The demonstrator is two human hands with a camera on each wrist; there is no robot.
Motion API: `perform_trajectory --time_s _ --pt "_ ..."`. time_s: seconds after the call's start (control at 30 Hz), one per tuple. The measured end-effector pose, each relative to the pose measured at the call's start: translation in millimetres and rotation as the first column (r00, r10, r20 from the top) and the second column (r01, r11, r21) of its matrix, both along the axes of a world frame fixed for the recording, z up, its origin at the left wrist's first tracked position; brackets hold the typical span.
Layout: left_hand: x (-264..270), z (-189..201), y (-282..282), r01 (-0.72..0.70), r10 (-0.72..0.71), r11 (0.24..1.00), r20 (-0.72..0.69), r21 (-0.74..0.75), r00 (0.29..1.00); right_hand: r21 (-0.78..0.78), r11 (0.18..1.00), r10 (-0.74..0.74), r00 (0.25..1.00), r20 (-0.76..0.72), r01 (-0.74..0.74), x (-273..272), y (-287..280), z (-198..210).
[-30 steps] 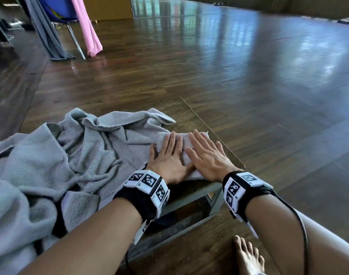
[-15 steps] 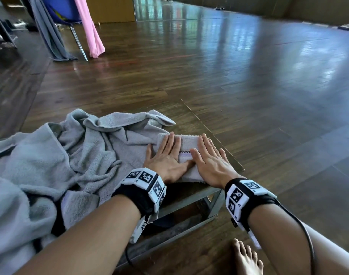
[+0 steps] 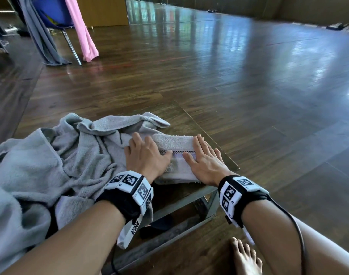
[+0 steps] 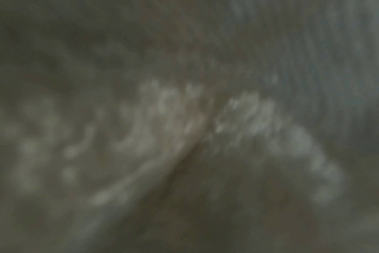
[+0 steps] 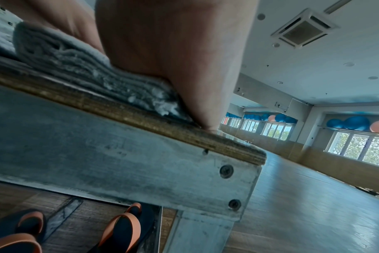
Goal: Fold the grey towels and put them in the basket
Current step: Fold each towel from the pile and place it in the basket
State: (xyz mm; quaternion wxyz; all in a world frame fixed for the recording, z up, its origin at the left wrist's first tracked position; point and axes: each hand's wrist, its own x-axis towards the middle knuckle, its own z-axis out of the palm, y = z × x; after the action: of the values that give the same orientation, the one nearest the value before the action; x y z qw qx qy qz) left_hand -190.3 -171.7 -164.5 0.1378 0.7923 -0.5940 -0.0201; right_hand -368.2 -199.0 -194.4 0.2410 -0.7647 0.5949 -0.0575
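Both hands, left [image 3: 146, 157] & right [image 3: 204, 162], flat on 1 folded towel [image 3: 174, 142].

A pink cloth [image 3: 81, 30] hangs by a blue chair [image 3: 52, 14]; orange-strapped sandals [image 5: 121, 227] lie under the low table [image 5: 128, 164].

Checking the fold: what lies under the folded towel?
The folded towel lies on the table edge, its left end against the towel pile. Left hand and right hand press on top. Anything beneath is covered.

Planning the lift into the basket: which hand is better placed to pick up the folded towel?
Probably the right hand: it lies flat at the folded towel's free end by the table edge; the left hand borders the unfolded pile.
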Motion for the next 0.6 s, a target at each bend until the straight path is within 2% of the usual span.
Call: perform_trajectory --time_s 0.17,0.27,0.37,0.47,0.53,0.6 --pt "-1 0 -5 -0.039 0.058 0.990 -0.137 0.139 0.989 -0.020 1.000 -0.001 1.000 0.012 0.001 1 0 0" --pt "1 5 -10 0.008 0.041 0.991 -0.351 0.135 0.935 -0.041 0.999 0.013 1.000 0.015 -0.012 1 2 1" --pt "-2 18 -7 0.062 -0.002 0.995 -0.615 0.076 0.789 -0.033 0.998 -0.048 0.993 0.106 0.052 2 5 6" --pt "-7 40 1 0.069 -0.032 0.998 -0.790 0.013 0.613 0.002 0.985 -0.167 0.960 0.224 0.171 8 10 19" --pt "-7 58 10 0.062 -0.047 0.998 -0.871 -0.019 0.488 0.049 0.971 -0.237 0.914 0.331 0.234 13 17 34" --pt "-3 75 21 0.070 -0.082 0.996 -0.910 -0.059 0.405 0.134 0.951 -0.310 0.821 0.480 0.280 19 27 52"
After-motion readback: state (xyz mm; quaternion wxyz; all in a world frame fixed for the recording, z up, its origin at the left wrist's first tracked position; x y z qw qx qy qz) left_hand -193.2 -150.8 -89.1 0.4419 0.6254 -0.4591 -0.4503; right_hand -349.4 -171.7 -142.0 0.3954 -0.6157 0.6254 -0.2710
